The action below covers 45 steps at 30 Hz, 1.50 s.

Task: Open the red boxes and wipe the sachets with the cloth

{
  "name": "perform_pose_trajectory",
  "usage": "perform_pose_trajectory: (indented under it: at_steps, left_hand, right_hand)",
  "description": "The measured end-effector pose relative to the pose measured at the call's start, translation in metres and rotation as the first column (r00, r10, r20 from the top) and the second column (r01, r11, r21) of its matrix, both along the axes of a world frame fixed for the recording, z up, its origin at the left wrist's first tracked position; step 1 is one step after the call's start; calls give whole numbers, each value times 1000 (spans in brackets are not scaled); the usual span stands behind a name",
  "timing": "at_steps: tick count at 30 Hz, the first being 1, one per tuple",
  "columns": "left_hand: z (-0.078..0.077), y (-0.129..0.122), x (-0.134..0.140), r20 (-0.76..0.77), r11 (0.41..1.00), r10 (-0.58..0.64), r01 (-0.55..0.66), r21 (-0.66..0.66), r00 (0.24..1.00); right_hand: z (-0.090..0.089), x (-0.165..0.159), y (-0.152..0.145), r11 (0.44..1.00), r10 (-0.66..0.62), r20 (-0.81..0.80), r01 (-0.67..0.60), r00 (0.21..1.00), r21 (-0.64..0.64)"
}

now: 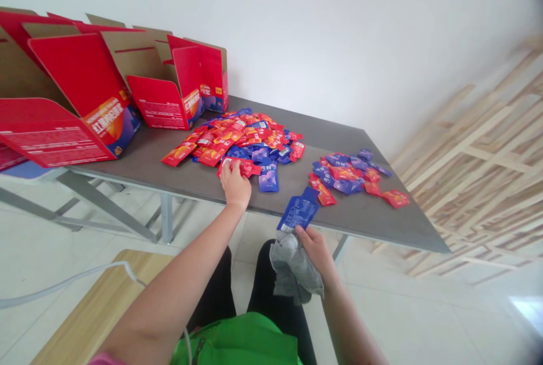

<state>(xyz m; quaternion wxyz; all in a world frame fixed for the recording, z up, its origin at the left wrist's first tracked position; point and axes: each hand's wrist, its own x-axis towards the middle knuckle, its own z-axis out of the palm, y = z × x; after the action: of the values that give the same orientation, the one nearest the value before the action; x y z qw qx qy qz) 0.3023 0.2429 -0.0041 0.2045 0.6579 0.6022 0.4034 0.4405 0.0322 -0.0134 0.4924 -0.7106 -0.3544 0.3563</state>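
Observation:
My left hand [236, 185] reaches onto the table's front part, its fingers closed on a red pouch [244, 167] at the near edge of a big pile of red and blue pouches [250, 133]. Just right of it a blue pouch [268, 177] lies flat. In front of the table edge, my right hand [313, 249] grips a blue pouch [298, 211] together with a crumpled grey cloth [292, 266]. White print shows on the held blue pouch. Beyond that hand lies a smaller pile of blue and red pouches [343, 172].
Open red cardboard boxes [156, 104] crowd the left end of the grey table [203, 187]. At the lower left are a wooden bench [102, 308] and a white cable [63, 284]. Wooden slats [483, 155] lean at the right. A white wall stands behind.

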Motion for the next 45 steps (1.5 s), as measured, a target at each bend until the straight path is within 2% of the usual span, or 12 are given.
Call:
perform_pose_trajectory:
  at_steps: [5, 9, 12, 14, 16, 19, 25, 29, 34, 38, 41, 45]
  left_hand:
    - [11, -7, 1, 131, 999, -33, 36, -16, 991]
    - [23, -47, 9, 274, 970, -217, 239, -51, 937]
    - [30, -92, 8, 393, 863, -427, 497, -90, 814]
    - [32, -117, 1, 591, 704, -517, 700, -120, 620]
    - [32, -132, -8, 806, 586, -411, 801, -123, 425]
    - [31, -137, -23, 954, 604, -86, 776, -179, 287]
    - [35, -145, -40, 946, 621, 116, 722, -306, 301]
    - [35, -158, -32, 957, 599, 134, 748, -286, 258]
    - [34, -149, -33, 965, 674, 113, 695, -250, 237]
    - [40, -140, -44, 965, 709, 161, 655, -260, 209]
    - [45, -140, -47, 937, 610, 292, 717, -338, 193]
    - [38, -149, -40, 913, 377, 376, 875, -305, 157]
  right_hand:
    - [1, -2, 2, 1000, 6, -6, -6, 1000, -5]
    - [3, 0, 1, 1000, 12, -10, -12, 1000, -3]
    - [6, -4, 0, 998, 64, -83, -65, 994, -2]
    - [8, -9, 0, 992, 125, -153, -126, 980, 2]
    - [10, -14, -1, 983, 178, -180, -181, 967, 0]
    - [18, -17, -9, 985, 171, -117, -170, 978, 19]
    - [49, -19, -28, 932, -288, 100, 254, 952, 260]
    - [53, -55, -14, 901, -135, 307, -12, 942, 434]
    - [18, -92, -20, 931, 169, 379, -273, 910, 243]
    - [-5, -79, -36, 991, 133, 83, -131, 988, -29]
    - [-1, -57, -38, 990, -141, -151, 139, 978, -25]
    - [29, -45, -30, 894, -295, -251, 359, 922, 268]
